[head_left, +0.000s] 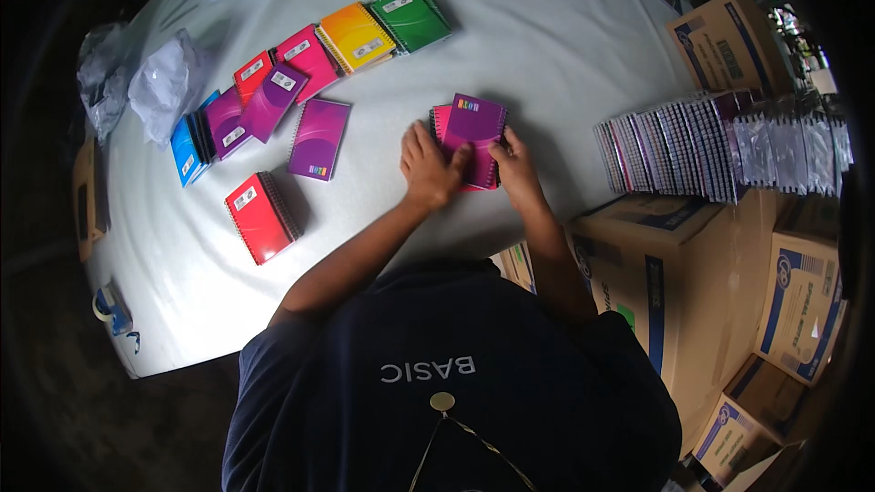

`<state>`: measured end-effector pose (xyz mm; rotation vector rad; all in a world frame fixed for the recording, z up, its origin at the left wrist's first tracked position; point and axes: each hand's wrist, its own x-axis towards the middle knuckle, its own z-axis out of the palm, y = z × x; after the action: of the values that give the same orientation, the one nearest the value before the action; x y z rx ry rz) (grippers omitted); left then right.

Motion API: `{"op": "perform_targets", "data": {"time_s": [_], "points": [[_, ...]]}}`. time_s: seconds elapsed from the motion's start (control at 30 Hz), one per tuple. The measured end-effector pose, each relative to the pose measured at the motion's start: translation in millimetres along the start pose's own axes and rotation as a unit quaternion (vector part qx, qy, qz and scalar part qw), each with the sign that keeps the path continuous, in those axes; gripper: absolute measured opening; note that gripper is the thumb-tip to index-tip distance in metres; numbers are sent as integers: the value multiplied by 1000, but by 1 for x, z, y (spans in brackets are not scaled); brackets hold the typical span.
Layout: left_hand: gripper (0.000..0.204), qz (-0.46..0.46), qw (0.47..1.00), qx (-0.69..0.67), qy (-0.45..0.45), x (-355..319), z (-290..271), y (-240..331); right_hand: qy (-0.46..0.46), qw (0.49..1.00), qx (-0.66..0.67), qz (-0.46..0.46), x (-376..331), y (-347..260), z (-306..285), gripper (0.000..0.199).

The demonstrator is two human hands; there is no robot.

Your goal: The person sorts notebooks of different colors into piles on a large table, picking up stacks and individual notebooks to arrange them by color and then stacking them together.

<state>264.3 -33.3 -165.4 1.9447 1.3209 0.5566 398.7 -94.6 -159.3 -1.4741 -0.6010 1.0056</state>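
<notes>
Purple spiral notebook (pixel 474 123) on top of a small stack, pink notebook (pixel 444 120) showing under it at the left edge; whole stack on the white table (pixel 547 55), straight ahead of the body and just beyond both hands. Long axis running away from the person, slightly tilted to the right, spiral binding along the left side.

Left hand (pixel 428 169) at the lower left corner of the stack, fingers bent and pressing on the purple cover (thumb reaching onto it). Right hand (pixel 518 164) at the lower right corner, fingers curled around the edge. Both touching the stack, neither clearly nearer; grip on the edges, not lifted as far as visible. Both forearms coming up from the lower edge, meeting toward the stack.

To the left, well apart: row of loose notebooks (pixel 301 73) in red, blue, purple, pink, yellow and green. To the right: wrapped notebook packs (pixel 711 146) standing on cardboard boxes (pixel 674 264).
</notes>
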Motion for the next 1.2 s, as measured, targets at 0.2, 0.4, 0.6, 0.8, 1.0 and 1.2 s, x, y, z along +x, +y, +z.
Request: {"op": "perform_targets", "data": {"time_s": [0.2, 0.4, 0.6, 0.8, 1.0, 1.2], "points": [[98, -160, 938, -301, -61, 6, -12, 4, -93, 983, 145, 61, -9, -1, -6, 44], [76, 26, 889, -448, -89, -14, -69, 22, -150, 978, 145, -29, -27, -9, 20, 55], [98, 143, 929, -330, -81, -18, -86, -21, -244, 949, 83, -181, -29, -1, 40, 62], [87, 126, 926, -307, -179, -9, -73, -44, -214, 954, -24, -210, -20, 45, 39, 62], [65, 54, 912, -319, -253, -5, -80, -48, -170, 955, -30, -241, -15, 45, 38, 44], [44, 431, 893, -128, -24, -5, -124, -5, -74, 786, -109, -604, -9, -19, 48, 31]]}}
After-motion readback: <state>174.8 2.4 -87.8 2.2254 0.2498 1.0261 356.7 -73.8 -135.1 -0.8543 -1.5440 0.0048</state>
